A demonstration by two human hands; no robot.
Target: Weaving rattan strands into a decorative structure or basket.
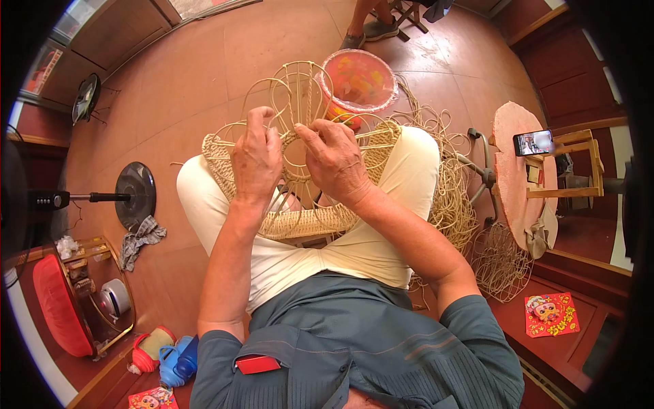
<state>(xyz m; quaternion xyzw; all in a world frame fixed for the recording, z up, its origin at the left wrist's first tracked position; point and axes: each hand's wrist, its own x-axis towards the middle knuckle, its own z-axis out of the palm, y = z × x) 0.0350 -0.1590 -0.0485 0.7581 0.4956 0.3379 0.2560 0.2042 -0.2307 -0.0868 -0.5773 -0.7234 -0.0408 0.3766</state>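
A half-woven wicker piece (310, 222) of tan rattan or cord rests across my thighs, with a thick braided band near my lap and open loops standing up at its far end. My left hand (257, 158) is closed at the left side of the loops, its fingers bent round a thin strand. Close beside it, my right hand (334, 162) pinches a strand between thumb and forefinger at the base of the upright loops. Parts of the inner ring are hidden behind my hands.
A red bucket lined with clear plastic (360, 80) stands just beyond the work. Loose rattan strands (453, 198) pile up on the right, beside a pink round-topped stool (512, 180) carrying a phone (533, 143). Left are a fan base (135, 191) and a cloth (142, 240). Another person's feet (380, 28) show at the far side.
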